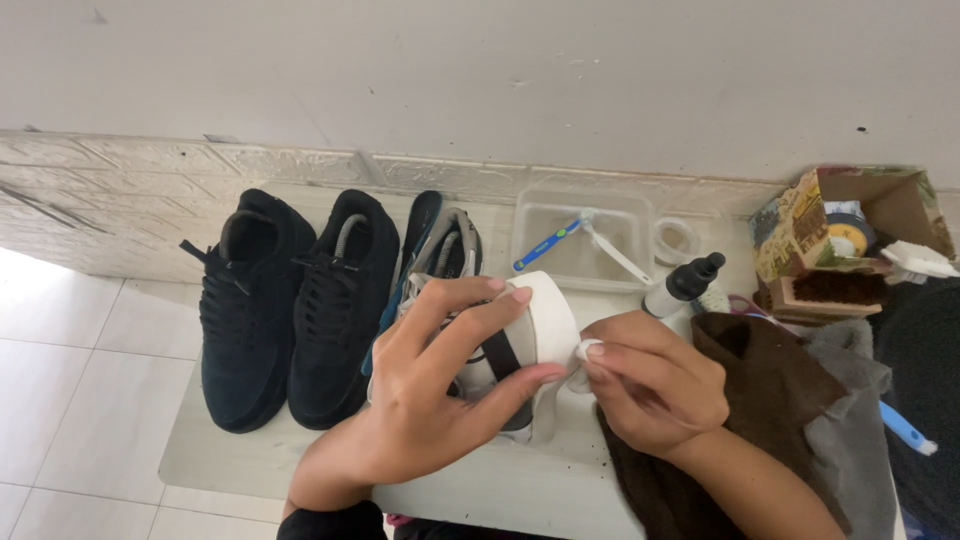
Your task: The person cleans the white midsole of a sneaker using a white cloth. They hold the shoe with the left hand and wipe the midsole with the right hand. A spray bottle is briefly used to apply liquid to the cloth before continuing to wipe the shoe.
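A: Where do I stand? My left hand (440,385) has its grip closed round the white shoe (530,335) at the centre of the frame, fingers wrapped over its toe, holding it just above the bench (230,450).

B: And the right?

A: My right hand (655,385) pinches a small white wipe (588,350) against the shoe's side, grip closed tight on it.

B: How would I do it well?

A: I judge short, firm strokes best, with the left hand steadying and turning the shoe. The brown cloth (770,380) at right lies near; the black shoes (290,300) at left are well apart.
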